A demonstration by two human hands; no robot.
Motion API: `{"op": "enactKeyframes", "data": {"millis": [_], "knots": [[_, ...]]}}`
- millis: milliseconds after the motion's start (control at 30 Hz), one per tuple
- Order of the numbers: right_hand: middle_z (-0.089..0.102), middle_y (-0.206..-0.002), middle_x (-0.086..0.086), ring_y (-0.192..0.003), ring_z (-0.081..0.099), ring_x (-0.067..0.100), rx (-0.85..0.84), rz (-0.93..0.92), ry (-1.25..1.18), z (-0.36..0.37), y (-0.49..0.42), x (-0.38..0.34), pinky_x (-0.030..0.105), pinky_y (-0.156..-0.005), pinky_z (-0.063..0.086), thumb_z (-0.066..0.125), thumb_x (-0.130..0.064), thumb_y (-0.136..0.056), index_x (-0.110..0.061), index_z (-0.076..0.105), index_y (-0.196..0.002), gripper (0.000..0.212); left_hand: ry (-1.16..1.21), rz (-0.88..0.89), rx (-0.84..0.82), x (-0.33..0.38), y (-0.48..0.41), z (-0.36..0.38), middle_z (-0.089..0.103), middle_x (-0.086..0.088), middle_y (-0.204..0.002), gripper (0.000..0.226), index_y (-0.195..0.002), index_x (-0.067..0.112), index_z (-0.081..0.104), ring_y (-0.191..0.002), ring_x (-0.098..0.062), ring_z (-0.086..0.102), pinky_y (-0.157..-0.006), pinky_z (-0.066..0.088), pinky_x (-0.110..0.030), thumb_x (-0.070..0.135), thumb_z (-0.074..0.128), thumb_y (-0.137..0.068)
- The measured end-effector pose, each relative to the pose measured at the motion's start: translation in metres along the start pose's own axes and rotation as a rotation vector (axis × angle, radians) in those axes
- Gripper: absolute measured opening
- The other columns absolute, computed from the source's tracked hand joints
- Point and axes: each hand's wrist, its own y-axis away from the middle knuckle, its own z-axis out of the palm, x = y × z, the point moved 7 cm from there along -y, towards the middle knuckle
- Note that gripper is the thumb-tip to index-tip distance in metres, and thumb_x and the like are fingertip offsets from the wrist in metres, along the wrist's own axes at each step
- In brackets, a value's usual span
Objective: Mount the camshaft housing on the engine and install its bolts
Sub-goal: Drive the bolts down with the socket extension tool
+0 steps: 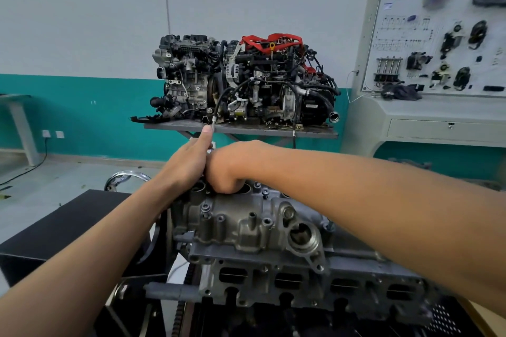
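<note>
- Already seated, the camshaft housing (246, 224) rests on the engine (262, 265) at lower centre of the frame, so the mounting step looks done.
- Several bolts (205, 208) stand in its near flange. Whether they are tightened cannot be told, and the far row is hidden.
- The left hand (189, 164), thumb raised, and the right hand (227, 172), fingers curled downward, meet at the housing's far edge. Neither grip shows what, if anything, it holds.
- Display engines (241, 79) sit on a table (315, 133) behind.
</note>
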Motion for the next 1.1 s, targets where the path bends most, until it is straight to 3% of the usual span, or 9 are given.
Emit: {"op": "enactKeyframes", "data": {"millis": [100,133,200,300,400,700,833,1033,1100], "knots": [[0.063,-0.117,0.008,-0.089,0.058,0.023,0.074,0.035,0.029,-0.01,0.011,0.007,0.025,-0.07,0.039,0.048,-0.012,-0.096,-0.009,0.063,-0.121,0.029,0.032,0.006,-0.001,0.003,0.004,-0.001,0.067,-0.007,-0.113,0.072,-0.121,0.015,0.066,-0.109,-0.025,0.059,-0.093,0.044,-0.038,0.063,0.017,-0.1],[0.065,-0.1,0.005,-0.074,0.056,0.018,0.14,0.066,-0.007,-0.018,0.02,0.016,0.025,-0.059,0.039,0.047,-0.018,-0.098,-0.01,0.066,-0.104,0.021,0.055,0.007,0.013,0.004,0.006,-0.004,0.069,-0.006,-0.1,0.072,-0.112,0.014,0.068,-0.097,-0.025,0.061,-0.08,0.044,-0.035,0.063,0.017,-0.101],[0.06,-0.073,0.003,-0.06,0.052,0.014,0.261,0.123,-0.148,-0.033,0.047,0.041,0.027,-0.05,0.035,0.042,-0.033,-0.103,-0.009,0.06,-0.075,0.041,0.11,0.005,0.065,0.008,0.011,-0.011,0.071,-0.005,-0.086,0.07,-0.099,0.014,0.068,-0.08,-0.024,0.061,-0.067,0.04,-0.033,0.063,0.018,-0.101],[0.052,-0.057,0.001,-0.049,0.048,0.011,0.318,0.167,-0.311,-0.034,0.112,0.077,0.027,-0.05,0.039,0.037,-0.045,-0.104,0.001,0.068,-0.079,0.061,0.164,0.07,0.126,0.033,0.023,-0.015,0.073,-0.002,-0.083,0.069,-0.092,0.018,0.071,-0.073,-0.016,0.058,-0.063,0.037,-0.033,0.066,0.022,-0.099],[0.049,-0.051,-0.001,-0.039,0.039,0.007,0.358,0.228,-0.4,-0.014,0.189,0.099,0.025,-0.047,0.039,0.038,-0.05,-0.103,-0.002,0.069,-0.08,0.061,0.234,0.165,-0.014,0.085,0.04,0.017,0.076,0.002,-0.078,0.066,-0.086,0.021,0.075,-0.065,-0.01,0.059,-0.061,0.037,-0.034,0.067,0.029,-0.097],[0.058,-0.054,0.003,-0.045,0.047,0.009,0.334,0.618,-0.517,0.104,0.425,0.118,0.028,-0.049,0.04,0.047,-0.044,-0.1,-0.009,0.064,-0.068,0.05,0.218,0.565,-0.632,0.258,0.196,0.226,0.067,0.01,-0.063,0.033,-0.082,0.021,0.073,-0.049,0.0,0.051,-0.051,0.042,-0.023,0.049,0.058,-0.092],[0.054,-0.054,-0.004,-0.049,0.048,0.003,0.181,0.858,-0.51,0.179,0.511,0.125,0.026,-0.05,0.037,0.054,-0.039,-0.096,-0.019,0.057,-0.062,0.04,0.144,0.66,-0.844,0.29,0.27,0.328,0.068,0.005,-0.082,0.022,-0.087,0.025,0.069,-0.073,-0.01,0.059,-0.064,0.045,-0.028,0.04,0.056,-0.096],[0.069,-0.093,0.003,-0.086,0.061,0.021,-0.05,1.133,-0.592,0.311,0.58,0.144,0.032,-0.074,0.049,0.058,-0.03,-0.095,-0.013,0.071,-0.096,0.021,-0.322,0.642,-0.917,0.248,0.318,0.467,0.067,-0.001,-0.114,0.033,-0.115,0.018,0.064,-0.103,-0.02,0.063,-0.087,0.053,-0.032,0.041,0.058,-0.092],[0.069,-0.108,0.003,-0.099,0.062,0.023,-0.074,1.209,-0.623,0.345,0.587,0.156,0.035,-0.085,0.053,0.06,-0.027,-0.093,-0.015,0.069,-0.113,0.025,-0.47,0.611,-0.917,0.224,0.324,0.491,0.065,0.001,-0.109,0.035,-0.11,0.021,0.063,-0.099,-0.02,0.062,-0.086,0.054,-0.035,0.048,0.058,-0.088]]}}
